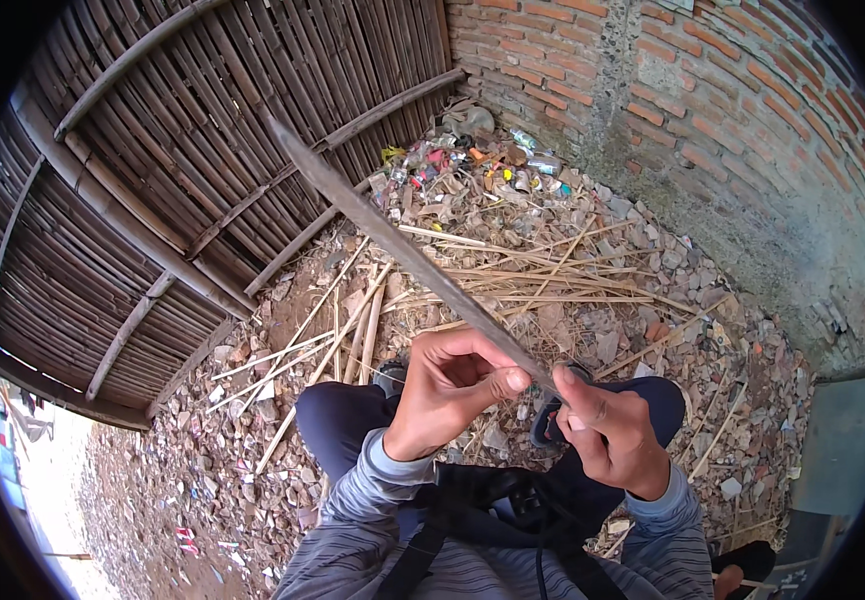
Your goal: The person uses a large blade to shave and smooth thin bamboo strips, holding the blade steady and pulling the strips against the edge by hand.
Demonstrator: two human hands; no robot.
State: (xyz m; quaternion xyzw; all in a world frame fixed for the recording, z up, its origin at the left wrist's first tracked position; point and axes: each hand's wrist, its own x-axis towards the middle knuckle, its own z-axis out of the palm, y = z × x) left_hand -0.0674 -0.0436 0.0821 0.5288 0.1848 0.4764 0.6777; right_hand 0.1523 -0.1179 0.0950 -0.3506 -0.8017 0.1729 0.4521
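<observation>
A long, flat, grey-brown slat [404, 250] with a tapered, pointed far end slants from my hands up to the far left. Whether it is wood or worn metal I cannot make out. My left hand [442, 388] is closed in a pinch on it near its close end, thumb and forefinger meeting at its edge. Just to the right, my right hand [607, 425] grips the near end, the thumb pressed along it and the other fingers curled. That end is partly hidden by the right fingers.
Pale split strips [542, 285] lie over the rubble ground ahead of my bent knees. Trash [497, 165] is heaped in the far corner. A slatted bamboo wall [202, 110] rises at left, a brick wall [722, 110] at right. Near the lower right stands a grey panel [842, 445].
</observation>
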